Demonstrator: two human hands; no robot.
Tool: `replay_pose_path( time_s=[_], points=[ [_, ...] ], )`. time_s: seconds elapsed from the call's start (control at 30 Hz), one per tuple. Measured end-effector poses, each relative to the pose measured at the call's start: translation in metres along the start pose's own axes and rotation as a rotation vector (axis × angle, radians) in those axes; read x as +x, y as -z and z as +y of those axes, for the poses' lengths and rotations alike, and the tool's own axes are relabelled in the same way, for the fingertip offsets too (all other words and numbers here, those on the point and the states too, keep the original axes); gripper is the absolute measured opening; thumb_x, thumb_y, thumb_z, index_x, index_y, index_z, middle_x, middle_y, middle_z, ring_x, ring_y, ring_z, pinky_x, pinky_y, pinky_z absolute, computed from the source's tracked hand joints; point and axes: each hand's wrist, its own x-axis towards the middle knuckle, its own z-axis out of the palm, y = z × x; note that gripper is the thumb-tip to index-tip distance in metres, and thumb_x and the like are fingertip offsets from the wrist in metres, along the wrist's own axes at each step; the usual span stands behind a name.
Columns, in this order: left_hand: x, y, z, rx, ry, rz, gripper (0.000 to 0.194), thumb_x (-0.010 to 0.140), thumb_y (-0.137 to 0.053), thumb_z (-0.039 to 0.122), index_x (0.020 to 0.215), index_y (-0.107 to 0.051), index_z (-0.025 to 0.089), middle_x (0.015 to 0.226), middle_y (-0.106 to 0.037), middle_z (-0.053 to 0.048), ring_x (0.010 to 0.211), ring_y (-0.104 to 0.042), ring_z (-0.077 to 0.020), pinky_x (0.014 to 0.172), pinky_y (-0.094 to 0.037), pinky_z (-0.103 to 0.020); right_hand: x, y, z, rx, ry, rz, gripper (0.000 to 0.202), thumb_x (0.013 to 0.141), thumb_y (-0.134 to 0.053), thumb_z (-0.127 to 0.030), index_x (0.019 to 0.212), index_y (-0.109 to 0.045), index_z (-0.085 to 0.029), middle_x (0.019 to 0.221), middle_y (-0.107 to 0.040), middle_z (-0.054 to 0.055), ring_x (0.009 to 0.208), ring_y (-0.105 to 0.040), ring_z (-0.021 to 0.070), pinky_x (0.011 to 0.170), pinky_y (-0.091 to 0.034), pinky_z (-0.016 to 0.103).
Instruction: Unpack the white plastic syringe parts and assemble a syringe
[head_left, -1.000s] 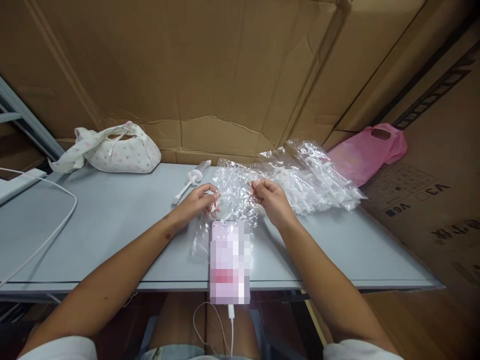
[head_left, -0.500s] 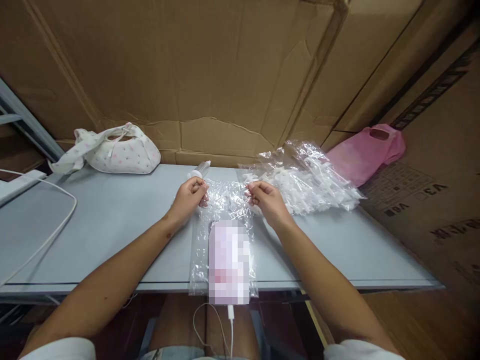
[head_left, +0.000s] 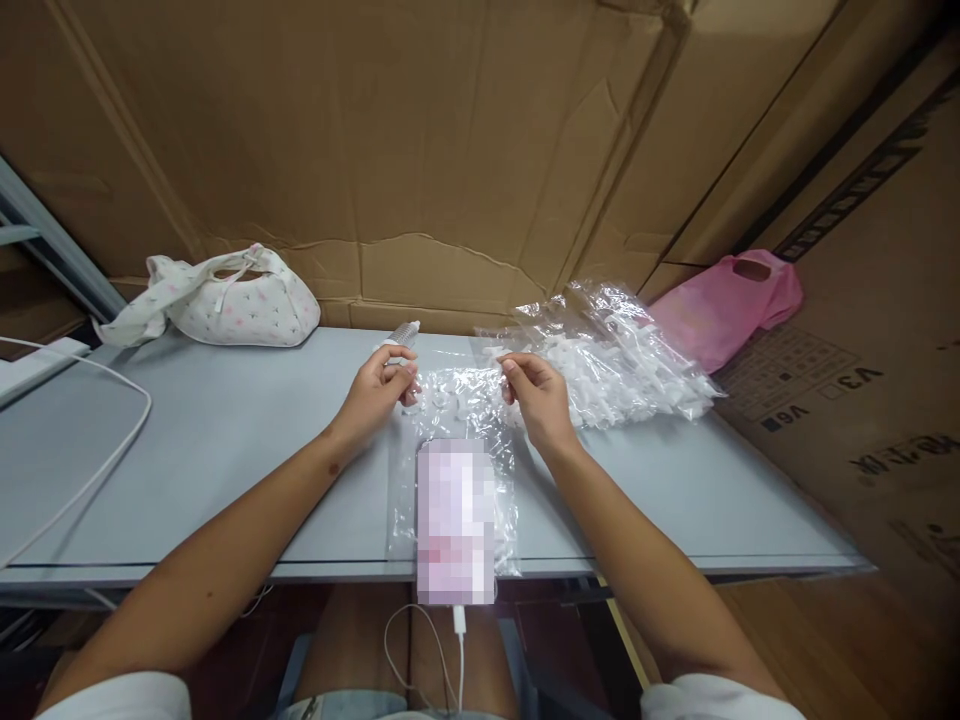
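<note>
A clear plastic bag (head_left: 457, 400) lies over the middle of the table, its far edge between my two hands. At its left corner, my left hand (head_left: 386, 385) is closed with thumb and fingers on the plastic. My right hand (head_left: 534, 393) pinches the right corner of the same bag. In front of the bag's near part is a phone (head_left: 455, 520), its surface pixelated, with a white cable plugged into its lower end. Just right of my right hand rests a large clear bag full of small white pieces (head_left: 622, 375).
A grey table (head_left: 247, 440) spans the view. Near its back lie a patterned white cloth bag (head_left: 259, 305), a ribbed clear object (head_left: 405, 333) and a pink bag (head_left: 712, 310). Cardboard (head_left: 435, 150) stands behind and at the right. A white cable (head_left: 124, 440) crosses the left side.
The clear bag's near edge has moved slightly away from me. The fingers of my left hand have lifted and spread a little, and my right hand has shifted slightly.
</note>
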Motion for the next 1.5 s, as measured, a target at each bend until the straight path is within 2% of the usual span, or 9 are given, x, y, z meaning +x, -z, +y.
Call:
replay_pose_path(
  time_s=[0.17, 0.4, 0.63, 0.8, 0.97, 1.13, 1.37, 1.43, 1.5],
  points=[
    [0.001, 0.001, -0.004, 0.051, 0.138, -0.217, 0.023, 0.077, -0.065, 0.036, 0.082, -0.053, 0.017, 0.068, -0.063, -0.001, 0.061, -0.059, -0.012, 0.062, -0.045, -0.026, 0.004, 0.005, -0.007, 0.063, -0.003, 0.158, 0.028, 0.077, -0.065, -0.046, 0.088, -0.062, -0.02, 0.059, -0.055, -0.004, 0.05, -0.05, 0.0084, 0.048, -0.04, 0.023],
    [0.006, 0.007, -0.004, 0.098, 0.05, -0.042, 0.018, 0.078, -0.063, 0.032, 0.079, -0.056, 0.016, 0.069, -0.061, 0.0, 0.057, -0.057, -0.0101, 0.059, -0.045, -0.025, -0.002, -0.003, -0.01, 0.015, -0.172, -0.101, 0.033, 0.067, -0.073, -0.048, 0.076, -0.062, -0.018, 0.056, -0.057, -0.004, 0.046, -0.053, 0.0089, 0.047, -0.041, 0.024],
    [0.016, 0.018, 0.0, 0.149, 0.019, 0.044, 0.014, 0.077, -0.06, 0.028, 0.083, -0.06, 0.015, 0.07, -0.062, -0.001, 0.056, -0.057, -0.0112, 0.059, -0.045, -0.026, -0.004, -0.002, -0.013, -0.01, -0.178, -0.116, 0.039, 0.069, -0.071, -0.051, 0.087, -0.064, -0.018, 0.061, -0.062, -0.002, 0.05, -0.057, 0.011, 0.051, -0.045, 0.027],
    [0.036, 0.059, 0.0, 0.312, 0.013, 0.267, 0.021, 0.079, -0.046, 0.019, 0.093, -0.062, 0.017, 0.082, -0.065, -0.004, 0.062, -0.058, -0.0129, 0.061, -0.045, -0.026, -0.005, -0.001, -0.017, -0.001, -0.197, -0.149, 0.044, 0.069, -0.07, -0.052, 0.097, -0.062, -0.018, 0.065, -0.064, -0.001, 0.054, -0.059, 0.012, 0.056, -0.048, 0.029],
    [0.047, 0.112, -0.003, 0.859, -0.038, 0.572, 0.03, 0.079, -0.048, 0.016, 0.106, -0.061, 0.019, 0.089, -0.068, -0.007, 0.09, -0.061, -0.0255, 0.08, -0.044, -0.036, -0.007, -0.003, -0.015, -0.027, -0.198, -0.188, 0.04, 0.071, -0.069, -0.051, 0.092, -0.063, -0.018, 0.065, -0.063, -0.001, 0.054, -0.057, 0.0111, 0.056, -0.046, 0.028],
    [0.043, 0.138, -0.007, 1.134, 0.243, 0.487, 0.029, 0.078, -0.054, 0.018, 0.107, -0.055, 0.016, 0.098, -0.064, -0.015, 0.099, -0.057, -0.0372, 0.08, -0.04, -0.046, -0.008, -0.003, -0.012, -0.034, -0.187, -0.197, 0.038, 0.071, -0.068, -0.05, 0.09, -0.063, -0.018, 0.064, -0.063, -0.001, 0.053, -0.056, 0.0106, 0.056, -0.046, 0.028],
    [0.037, 0.111, 0.009, 1.18, -0.043, 0.471, 0.027, 0.084, -0.047, 0.022, 0.109, -0.057, 0.019, 0.113, -0.06, -0.012, 0.112, -0.051, -0.0323, 0.095, -0.036, -0.045, -0.007, -0.002, -0.009, -0.052, -0.165, -0.206, 0.037, 0.072, -0.068, -0.051, 0.089, -0.064, -0.018, 0.064, -0.063, -0.001, 0.053, -0.056, 0.0104, 0.056, -0.046, 0.028],
    [0.034, 0.092, 0.014, 1.106, -0.255, 0.339, 0.025, 0.086, -0.048, 0.029, 0.106, -0.061, 0.02, 0.11, -0.063, -0.01, 0.106, -0.055, -0.0279, 0.095, -0.037, -0.039, -0.007, -0.002, -0.009, -0.068, -0.157, -0.207, 0.036, 0.073, -0.067, -0.05, 0.088, -0.064, -0.018, 0.065, -0.063, -0.001, 0.053, -0.056, 0.0102, 0.057, -0.046, 0.027],
    [0.031, 0.073, 0.015, 1.043, -0.287, 0.12, 0.027, 0.087, -0.047, 0.036, 0.102, -0.063, 0.022, 0.106, -0.067, -0.007, 0.099, -0.059, -0.0246, 0.086, -0.042, -0.033, -0.007, -0.002, -0.009, -0.089, -0.147, -0.216, 0.035, 0.075, -0.066, -0.05, 0.087, -0.065, -0.017, 0.066, -0.063, 0.0, 0.054, -0.057, 0.0102, 0.057, -0.046, 0.027]
  ],
)
